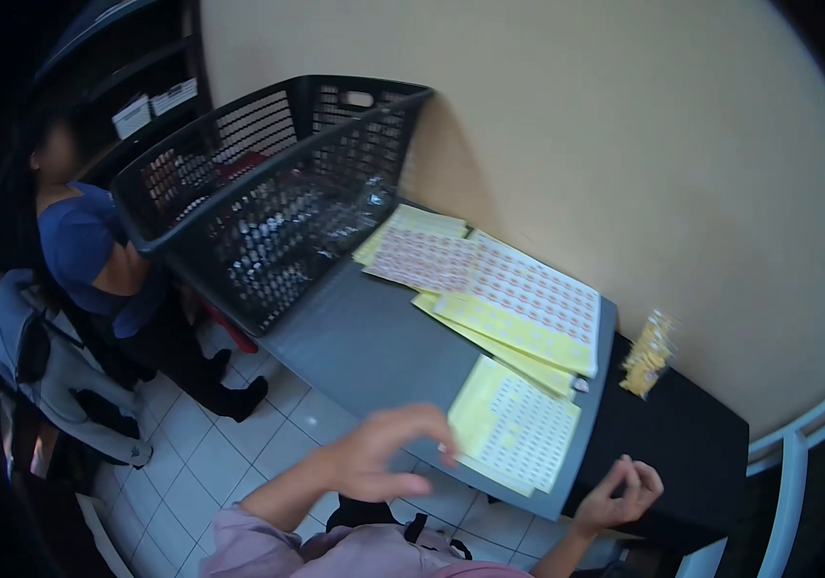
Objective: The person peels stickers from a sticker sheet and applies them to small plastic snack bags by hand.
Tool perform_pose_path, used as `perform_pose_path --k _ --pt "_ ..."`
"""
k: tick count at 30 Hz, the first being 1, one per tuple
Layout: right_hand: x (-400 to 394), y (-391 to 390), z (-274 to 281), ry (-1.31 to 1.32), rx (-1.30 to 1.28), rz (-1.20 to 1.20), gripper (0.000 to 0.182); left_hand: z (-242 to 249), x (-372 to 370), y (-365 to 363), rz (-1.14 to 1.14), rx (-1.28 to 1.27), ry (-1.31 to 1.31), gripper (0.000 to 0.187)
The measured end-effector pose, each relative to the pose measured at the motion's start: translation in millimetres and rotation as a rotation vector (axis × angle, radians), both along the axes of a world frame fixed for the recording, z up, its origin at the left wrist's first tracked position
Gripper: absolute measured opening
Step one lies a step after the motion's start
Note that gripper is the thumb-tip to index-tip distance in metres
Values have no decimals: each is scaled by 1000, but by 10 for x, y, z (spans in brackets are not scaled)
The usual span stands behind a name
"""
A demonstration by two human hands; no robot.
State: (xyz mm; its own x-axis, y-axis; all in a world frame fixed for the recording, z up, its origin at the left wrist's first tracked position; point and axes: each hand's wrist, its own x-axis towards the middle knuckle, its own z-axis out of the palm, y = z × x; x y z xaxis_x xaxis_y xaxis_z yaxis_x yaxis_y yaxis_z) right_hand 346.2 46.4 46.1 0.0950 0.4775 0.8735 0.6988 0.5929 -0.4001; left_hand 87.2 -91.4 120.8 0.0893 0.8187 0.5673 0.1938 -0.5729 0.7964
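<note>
My left hand point(384, 453) hovers at the front edge of the grey table, its thumb and curved fingers apart and a small reddish spot at one fingertip. Beside it lies a yellow-backed sheet of small stickers point(518, 429), with gaps where the backing shows. My right hand point(622, 496) is over the right end near the black surface, fingers curled together in a pinch; what they hold, if anything, cannot be made out. Farther back, overlapping sticker sheets point(528, 294) with reddish round prints are spread out. A tiny pale piece point(581, 384) sits near the table's right edge.
A large black plastic basket point(268, 183) with clear wrapped items stands on the grey table point(335, 328). Clear packs with yellow contents point(651, 354) lie on the black surface point(663, 453). At left, another person in a blue top point(80, 241) stands near a grey chair point(56, 376).
</note>
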Motion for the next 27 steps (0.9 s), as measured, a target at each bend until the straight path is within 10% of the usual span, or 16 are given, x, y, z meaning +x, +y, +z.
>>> perform_pose_path --k 6,11,17,22,27 --pt "-1995 -358 -245 -42 -160 651 19 610 -1419 -1116 692 584 -32 38" --pt "-2992 -607 -622 -13 -319 937 20 849 -2227 -1504 1071 601 14 36" --pt "-3243 -706 -792 -147 -386 984 21 517 -2456 -1430 1091 854 170 28" --pt "-3120 -637 -796 -218 -414 921 19 166 -1945 -833 595 1320 -101 21" --pt "-2635 -576 -572 -114 -383 731 20 -250 -1405 -442 389 933 -242 20"
